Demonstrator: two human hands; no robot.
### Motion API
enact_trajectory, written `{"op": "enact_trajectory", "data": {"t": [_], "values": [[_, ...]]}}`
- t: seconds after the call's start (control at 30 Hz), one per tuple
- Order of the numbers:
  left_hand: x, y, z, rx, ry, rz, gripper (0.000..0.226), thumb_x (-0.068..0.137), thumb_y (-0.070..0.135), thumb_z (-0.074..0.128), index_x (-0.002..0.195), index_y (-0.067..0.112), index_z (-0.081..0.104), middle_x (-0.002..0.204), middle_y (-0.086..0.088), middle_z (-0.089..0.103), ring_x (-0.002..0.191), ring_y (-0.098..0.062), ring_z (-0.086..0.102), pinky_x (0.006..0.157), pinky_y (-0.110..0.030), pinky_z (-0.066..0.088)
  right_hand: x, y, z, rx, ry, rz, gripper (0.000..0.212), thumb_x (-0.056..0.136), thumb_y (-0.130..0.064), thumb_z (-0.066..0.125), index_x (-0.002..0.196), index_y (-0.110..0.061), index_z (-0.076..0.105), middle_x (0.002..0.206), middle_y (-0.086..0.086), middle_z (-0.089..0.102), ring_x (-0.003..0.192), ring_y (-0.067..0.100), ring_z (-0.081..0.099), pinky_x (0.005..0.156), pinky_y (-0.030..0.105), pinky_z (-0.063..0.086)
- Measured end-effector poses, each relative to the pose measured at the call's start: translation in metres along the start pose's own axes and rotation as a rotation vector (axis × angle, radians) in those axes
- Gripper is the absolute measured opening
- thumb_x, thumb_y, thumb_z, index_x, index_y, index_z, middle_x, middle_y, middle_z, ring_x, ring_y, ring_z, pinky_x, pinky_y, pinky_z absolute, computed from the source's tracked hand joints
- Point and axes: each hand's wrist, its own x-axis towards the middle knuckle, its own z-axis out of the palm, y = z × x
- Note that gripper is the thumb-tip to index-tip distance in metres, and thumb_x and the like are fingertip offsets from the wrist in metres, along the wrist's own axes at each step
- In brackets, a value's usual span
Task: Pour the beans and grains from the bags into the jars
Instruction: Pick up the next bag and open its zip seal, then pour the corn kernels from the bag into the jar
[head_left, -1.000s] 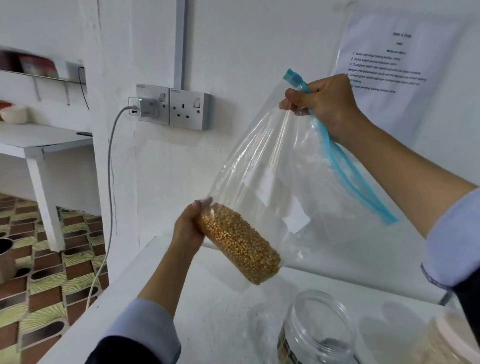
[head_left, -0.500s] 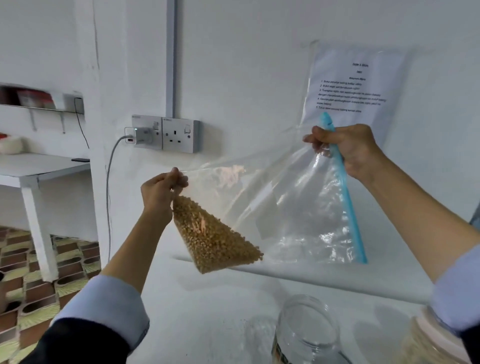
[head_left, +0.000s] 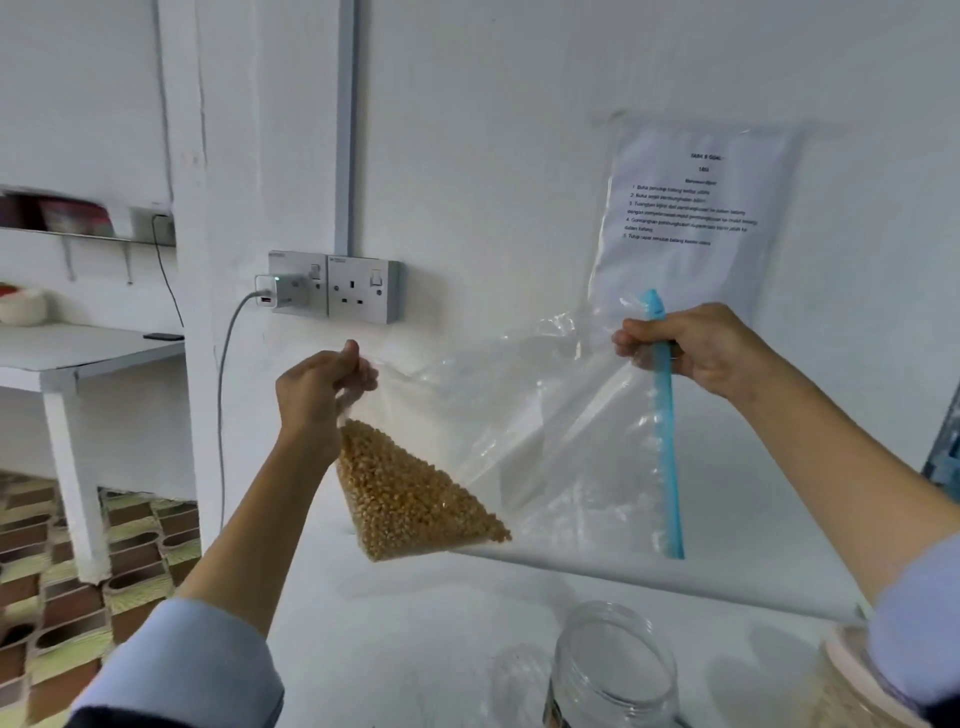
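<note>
As both hands held it mid-frame above the white table (head_left: 415, 623), the clear bag (head_left: 545, 441) hung stretched, left hand (head_left: 317, 395) pinching one corner, right hand (head_left: 691, 348) gripping the blue zip strip (head_left: 667, 467), yellow grains (head_left: 410, 499) pooled in the lower-left corner, open jar (head_left: 618, 670) at bottom centre.

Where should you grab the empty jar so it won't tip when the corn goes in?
Grip the jar round its clear side wall, just under the open mouth, coming from the side. It stands upright on the table with its mouth up, so a hand from above would block the pour. Both hands are busy: left hand and right hand pinch the bag.
</note>
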Motion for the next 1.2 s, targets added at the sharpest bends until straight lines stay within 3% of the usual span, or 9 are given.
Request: {"op": "enact_trajectory", "data": {"t": [0.13,0.23,0.37,0.53,0.67,0.83,0.97,1.1,1.2], "values": [[0.007,0.014,-0.001,0.124,-0.027,0.002,0.024,0.093,0.010,0.058,0.070,0.004,0.062,0.056,0.000,0.066,0.059,-0.012,0.063,0.068,-0.024,0.049,0.000,-0.005,-0.006,0.136,-0.038,0.000,0.007,0.082,-0.007,0.068,0.087,-0.002,0.067,0.077,0.005,0.075,0.073,0.013,0.071,0.066,0.023,0.057],[0.006,0.020,-0.002,0.177,-0.101,-0.020,0.021,0.095,0.011,0.054,0.078,0.005,0.065,0.061,0.002,0.069,0.063,-0.010,0.066,0.072,-0.024,0.048,-0.006,-0.006,-0.009,0.131,-0.021,-0.015,0.009,0.082,-0.009,0.068,0.088,-0.003,0.067,0.079,0.005,0.075,0.075,0.013,0.071,0.073,0.026,0.056],[-0.003,0.028,-0.001,0.211,-0.052,0.069,0.018,0.091,0.014,0.061,0.077,0.005,0.066,0.059,0.002,0.069,0.058,-0.010,0.065,0.064,-0.022,0.051,-0.015,-0.007,-0.011,0.043,0.041,-0.073,0.009,0.081,-0.014,0.071,0.086,-0.006,0.069,0.080,0.002,0.075,0.082,0.016,0.070,0.082,0.030,0.053],[-0.008,0.039,0.010,0.310,0.024,0.236,0.024,0.092,0.016,0.061,0.070,0.007,0.064,0.050,0.004,0.065,0.048,-0.008,0.061,0.057,-0.019,0.054,-0.024,-0.015,-0.001,0.145,0.129,-0.059,0.008,0.081,-0.012,0.072,0.084,-0.006,0.068,0.068,-0.001,0.073,0.073,0.013,0.068,0.078,0.029,0.052],[-0.009,0.048,0.019,0.234,0.122,0.202,0.033,0.099,0.014,0.049,0.067,0.007,0.056,0.043,0.009,0.059,0.041,-0.003,0.054,0.048,-0.015,0.047,-0.037,-0.026,0.001,0.180,0.062,-0.062,0.005,0.082,-0.010,0.071,0.083,-0.006,0.068,0.072,0.001,0.073,0.072,0.013,0.068,0.074,0.026,0.052],[-0.015,0.061,0.021,0.153,0.231,0.230,0.035,0.095,0.014,0.057,0.060,0.008,0.051,0.052,0.001,0.055,0.039,-0.006,0.046,0.044,-0.020,0.039,-0.056,-0.031,0.003,0.101,0.036,-0.142,0.007,0.082,-0.011,0.071,0.081,-0.005,0.069,0.081,0.006,0.073,0.073,0.015,0.068,0.077,0.025,0.056],[-0.027,0.070,0.021,0.106,0.274,0.240,0.037,0.094,0.014,0.059,0.058,0.009,0.051,0.041,0.009,0.054,0.038,-0.007,0.044,0.044,-0.020,0.037,-0.067,-0.022,0.006,-0.011,0.051,-0.203,0.012,0.079,-0.014,0.075,0.079,-0.002,0.071,0.080,0.010,0.072,0.075,0.019,0.068,0.078,0.026,0.058],[-0.037,0.078,0.017,0.072,0.261,0.240,0.036,0.093,0.011,0.059,0.058,0.006,0.053,0.041,0.006,0.055,0.038,-0.008,0.045,0.047,-0.021,0.038,-0.073,-0.017,-0.005,0.019,-0.003,-0.134,0.018,0.080,-0.018,0.073,0.087,-0.002,0.071,0.090,0.011,0.073,0.080,0.021,0.070,0.079,0.029,0.057],[-0.048,0.086,0.018,0.071,0.236,0.251,0.034,0.093,0.011,0.059,0.060,0.005,0.054,0.042,0.006,0.056,0.038,-0.008,0.046,0.048,-0.022,0.040,-0.078,-0.013,-0.013,0.082,-0.055,-0.074,0.024,0.079,-0.016,0.073,0.094,0.003,0.069,0.090,0.012,0.072,0.073,0.019,0.071,0.074,0.026,0.058]]}}
